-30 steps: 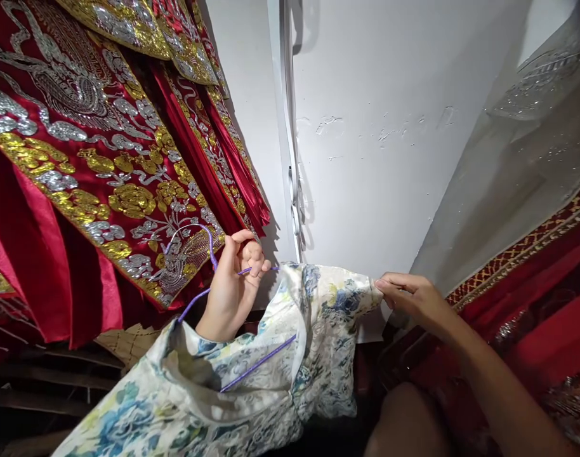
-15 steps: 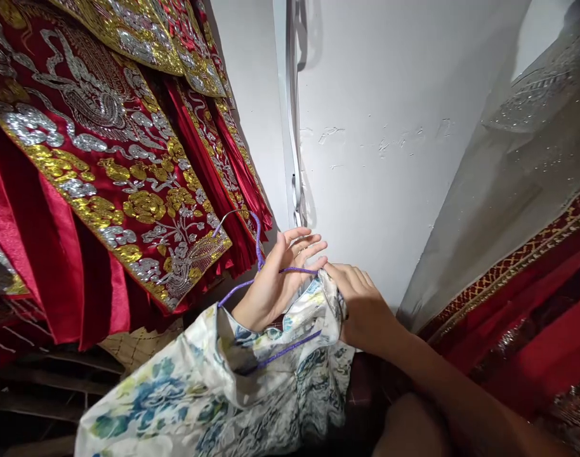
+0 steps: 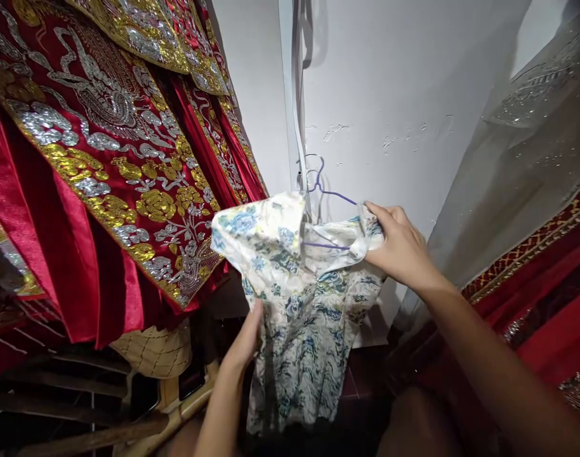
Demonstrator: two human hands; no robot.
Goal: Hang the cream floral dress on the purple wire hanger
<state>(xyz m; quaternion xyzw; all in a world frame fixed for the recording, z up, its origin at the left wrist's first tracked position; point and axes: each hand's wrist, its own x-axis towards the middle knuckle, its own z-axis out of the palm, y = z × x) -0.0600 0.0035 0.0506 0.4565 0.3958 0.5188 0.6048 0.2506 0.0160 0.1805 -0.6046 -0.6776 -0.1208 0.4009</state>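
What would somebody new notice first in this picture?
Probably the long, shiny red cloth panels with glittering gold and silver patterns, filling the upper left. Next comes the white cloth garment with blue-green floral print, at centre on a thin purple hanger. The right hand grips the garment near its neckline; the left hand touches its side.

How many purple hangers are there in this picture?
1: the purple hanger sits partly inside the neckline of the floral dress, its hook poking out above; the right hand grips the dress's shoulder. Others may be hidden behind the red garment.
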